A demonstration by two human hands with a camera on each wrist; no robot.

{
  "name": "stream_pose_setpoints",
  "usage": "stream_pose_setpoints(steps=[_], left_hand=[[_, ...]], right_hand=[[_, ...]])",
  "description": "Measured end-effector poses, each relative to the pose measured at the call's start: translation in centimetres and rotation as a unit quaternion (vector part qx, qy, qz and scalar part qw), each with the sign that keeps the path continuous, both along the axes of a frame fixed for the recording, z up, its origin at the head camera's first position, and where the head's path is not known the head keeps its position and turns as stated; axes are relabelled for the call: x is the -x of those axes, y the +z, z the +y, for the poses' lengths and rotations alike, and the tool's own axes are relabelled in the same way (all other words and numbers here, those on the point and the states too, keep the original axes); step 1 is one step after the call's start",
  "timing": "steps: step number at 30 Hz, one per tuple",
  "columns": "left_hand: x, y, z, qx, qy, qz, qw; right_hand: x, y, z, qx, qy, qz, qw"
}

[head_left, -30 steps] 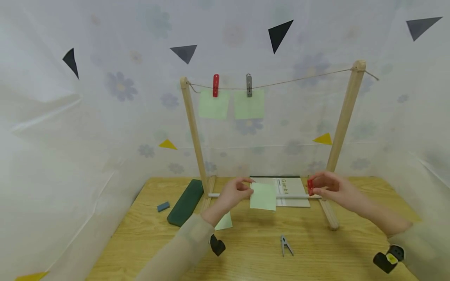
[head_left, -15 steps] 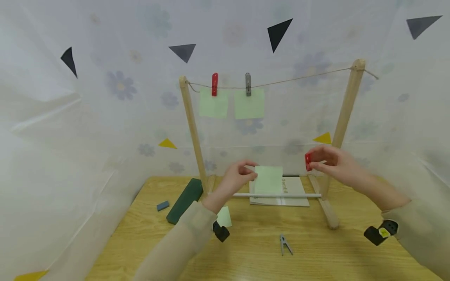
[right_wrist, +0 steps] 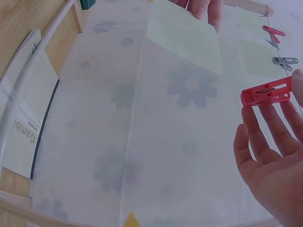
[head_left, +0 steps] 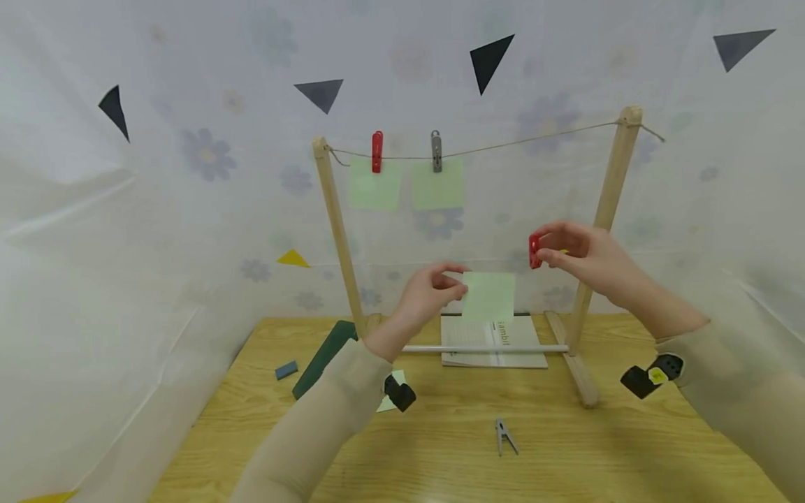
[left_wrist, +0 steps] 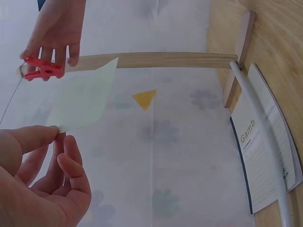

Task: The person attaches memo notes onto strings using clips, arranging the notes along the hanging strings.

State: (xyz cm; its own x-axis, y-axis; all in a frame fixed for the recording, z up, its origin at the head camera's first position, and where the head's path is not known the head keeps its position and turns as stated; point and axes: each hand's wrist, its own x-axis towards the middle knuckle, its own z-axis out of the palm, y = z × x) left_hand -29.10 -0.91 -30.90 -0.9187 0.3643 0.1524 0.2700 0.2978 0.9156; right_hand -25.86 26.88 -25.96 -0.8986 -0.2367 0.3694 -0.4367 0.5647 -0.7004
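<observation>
Between thumb and finger my left hand (head_left: 428, 297) pinches the edge of a pale green sticky note (head_left: 489, 296), held in the air below the string. To its right my right hand (head_left: 588, 257) grips a red clothespin (head_left: 534, 251) by its end, apart from the note. In the right wrist view the red clothespin (right_wrist: 267, 92) lies across the fingertips. Higher up, a red clothespin (head_left: 376, 152) and a grey clothespin (head_left: 437, 151) each clip a green note to the string (head_left: 528, 142). A grey clothespin (head_left: 505, 437) lies on the table.
Wooden posts (head_left: 613, 175) joined by a white rod (head_left: 484, 348) carry the string. Behind the rod lies a notebook (head_left: 462, 335). A dark green case (head_left: 323, 360), a blue eraser (head_left: 286, 370) and another green note (head_left: 391, 402), partly hidden by the left wrist camera, are at left.
Both hands have risen toward the string, the left with the green note and the right with the red clothespin. The right hand has also moved left.
</observation>
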Motion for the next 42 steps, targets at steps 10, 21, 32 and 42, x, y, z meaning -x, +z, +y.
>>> stream_pose_setpoints(steps=[10, 21, 32, 42], left_hand=[[0.7, 2.2, 0.5, -0.003, 0.001, 0.028, 0.9996], [1.1, 4.5, 0.9, -0.010, 0.010, 0.037, 0.9992], [1.6, 7.3, 1.4, -0.011, 0.031, 0.046, 0.9984], [2.2, 8.6, 1.9, -0.069, 0.045, 0.010, 0.9965]], right_hand=[[0.6, 2.6, 0.2, 0.016, 0.003, 0.023, 0.9996], [0.8, 4.6, 0.2, 0.009, -0.008, 0.044, 0.9990], [1.5, 7.3, -0.5, 0.014, -0.011, 0.072, 0.9973], [1.7, 9.1, -1.0, 0.042, 0.000, 0.082, 0.9958]])
